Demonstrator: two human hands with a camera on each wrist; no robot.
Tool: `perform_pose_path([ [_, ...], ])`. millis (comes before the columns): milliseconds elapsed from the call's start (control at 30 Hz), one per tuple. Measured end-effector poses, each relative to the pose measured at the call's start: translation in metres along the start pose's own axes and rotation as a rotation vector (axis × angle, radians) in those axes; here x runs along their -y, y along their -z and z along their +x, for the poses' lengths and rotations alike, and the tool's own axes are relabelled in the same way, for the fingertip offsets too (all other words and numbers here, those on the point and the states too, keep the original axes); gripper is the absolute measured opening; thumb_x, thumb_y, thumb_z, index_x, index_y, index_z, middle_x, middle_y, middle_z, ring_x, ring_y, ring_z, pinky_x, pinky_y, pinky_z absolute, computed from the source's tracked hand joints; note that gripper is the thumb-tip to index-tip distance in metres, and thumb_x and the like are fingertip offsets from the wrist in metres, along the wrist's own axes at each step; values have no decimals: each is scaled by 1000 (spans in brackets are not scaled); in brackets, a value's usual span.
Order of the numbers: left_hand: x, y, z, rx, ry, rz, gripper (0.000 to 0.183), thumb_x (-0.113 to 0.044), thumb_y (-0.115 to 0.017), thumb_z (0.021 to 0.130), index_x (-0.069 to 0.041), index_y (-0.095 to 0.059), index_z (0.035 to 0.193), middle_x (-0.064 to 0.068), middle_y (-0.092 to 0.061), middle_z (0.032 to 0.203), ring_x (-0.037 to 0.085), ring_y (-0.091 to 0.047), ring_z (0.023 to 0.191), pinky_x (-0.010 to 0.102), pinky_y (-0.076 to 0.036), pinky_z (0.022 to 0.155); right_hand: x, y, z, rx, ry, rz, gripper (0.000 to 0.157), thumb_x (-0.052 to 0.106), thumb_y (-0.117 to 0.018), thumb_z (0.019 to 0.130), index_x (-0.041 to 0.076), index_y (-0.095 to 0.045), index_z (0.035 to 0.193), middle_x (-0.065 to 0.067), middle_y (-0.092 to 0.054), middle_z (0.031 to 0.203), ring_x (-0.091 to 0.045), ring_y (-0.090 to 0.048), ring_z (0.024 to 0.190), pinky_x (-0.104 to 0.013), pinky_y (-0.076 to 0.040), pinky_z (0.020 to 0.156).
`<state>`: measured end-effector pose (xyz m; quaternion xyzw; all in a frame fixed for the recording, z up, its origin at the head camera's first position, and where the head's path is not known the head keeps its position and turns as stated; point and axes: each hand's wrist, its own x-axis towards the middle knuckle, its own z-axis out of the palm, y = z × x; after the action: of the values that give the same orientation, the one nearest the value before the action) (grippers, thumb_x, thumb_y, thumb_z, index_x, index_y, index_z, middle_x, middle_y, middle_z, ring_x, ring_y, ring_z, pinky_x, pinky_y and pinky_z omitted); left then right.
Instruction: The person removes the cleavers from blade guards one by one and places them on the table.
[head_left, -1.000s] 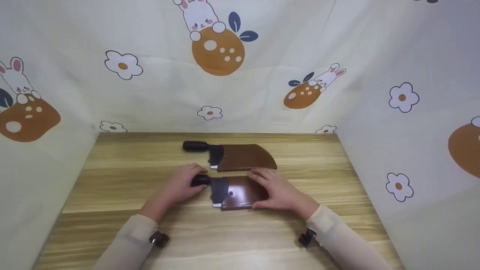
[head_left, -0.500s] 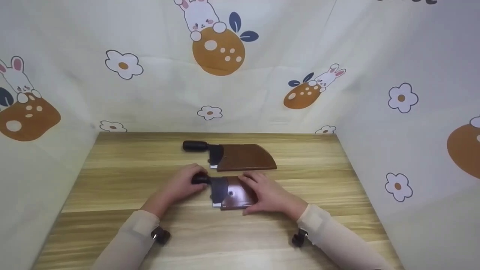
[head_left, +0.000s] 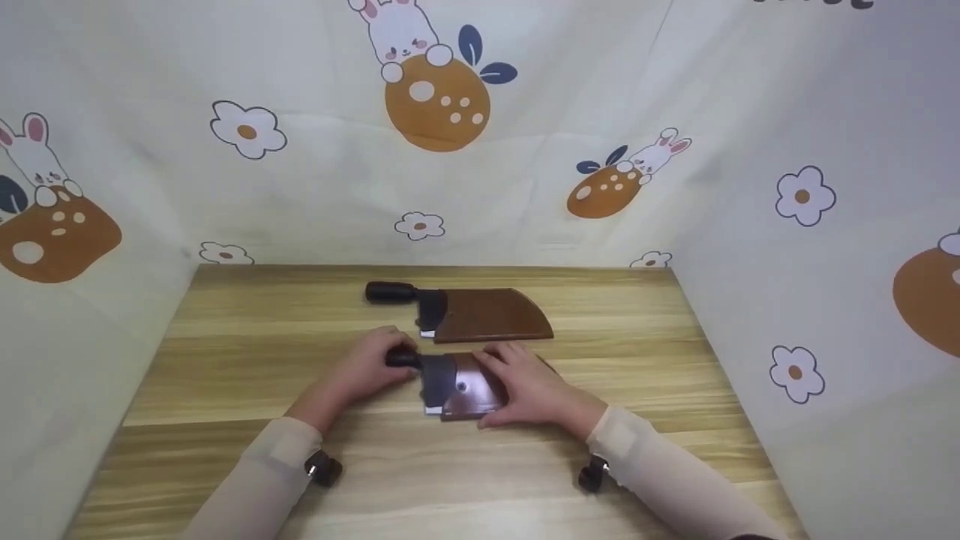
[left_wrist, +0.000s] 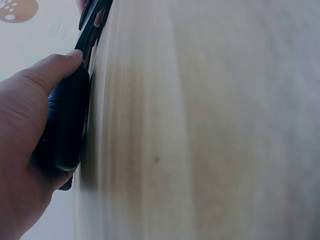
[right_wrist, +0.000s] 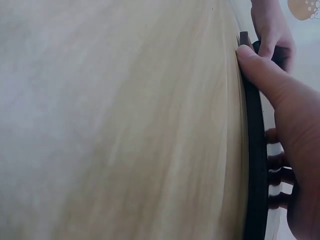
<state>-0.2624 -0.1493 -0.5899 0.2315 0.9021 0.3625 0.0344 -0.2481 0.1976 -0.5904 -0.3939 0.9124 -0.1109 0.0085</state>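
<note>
Two cleavers in brown leather sheaths lie flat, one behind the other, handles to the left. My left hand (head_left: 367, 369) grips the black handle (head_left: 403, 358) of the near cleaver (head_left: 438, 381); in the left wrist view the thumb lies along the handle (left_wrist: 70, 115). My right hand (head_left: 534, 391) spans the near sheath (head_left: 469, 401), thumb at its front edge and fingers toward its back edge, hiding its right part. The right wrist view has the sheath (right_wrist: 256, 150) edge-on beneath the hand. A strip of bare blade shows at the sheath's mouth. Behind lies the far cleaver (head_left: 390, 292) in its sheath (head_left: 495, 315), untouched.
The wood-grain table (head_left: 225, 487) has a patterned cloth (head_left: 322, 180) hanging behind it and at both sides. The far cleaver lies just beyond the fingers of my right hand.
My right hand has slid left along the near sheath, toward the handle, uncovering a little of its right end. The left hand and both cleavers stay nearly still.
</note>
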Motion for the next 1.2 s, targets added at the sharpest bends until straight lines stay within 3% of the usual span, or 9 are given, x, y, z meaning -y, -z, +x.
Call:
perform_pose_path([
  [267,1,3,3,-9,-5,14,31,-23,-92,90,-17,-78,117,-2,-70,112,23,-69,108,51,-58,103,0,6,0,-42,37,-4,121,87,-80,77,11,-50,166,-11,-54,150,-28,-53,134,-45,-51,114],
  [800,-14,19,5,-74,-7,77,37,-31,-92,86,-25,-78,120,-3,-78,111,24,-72,102,52,-60,93,4,37,-1,-100,80,-51,117,84,-76,82,14,-43,170,-12,-53,152,-30,-53,138,-49,-43,122],
  [1000,-18,21,4,-89,-26,111,37,-32,-91,87,-27,-81,122,-3,-80,115,25,-73,103,53,-60,93,5,41,-3,-110,78,-60,116,82,-77,83,13,-43,170,-14,-53,152,-31,-52,140,-50,-40,124],
  [1200,-22,23,4,-92,4,101,38,-34,-91,85,-29,-81,122,-2,-80,113,25,-72,101,53,-60,93,5,42,-5,-126,86,-57,115,77,-80,83,12,-44,170,-15,-54,152,-31,-53,139,-50,-38,126],
])
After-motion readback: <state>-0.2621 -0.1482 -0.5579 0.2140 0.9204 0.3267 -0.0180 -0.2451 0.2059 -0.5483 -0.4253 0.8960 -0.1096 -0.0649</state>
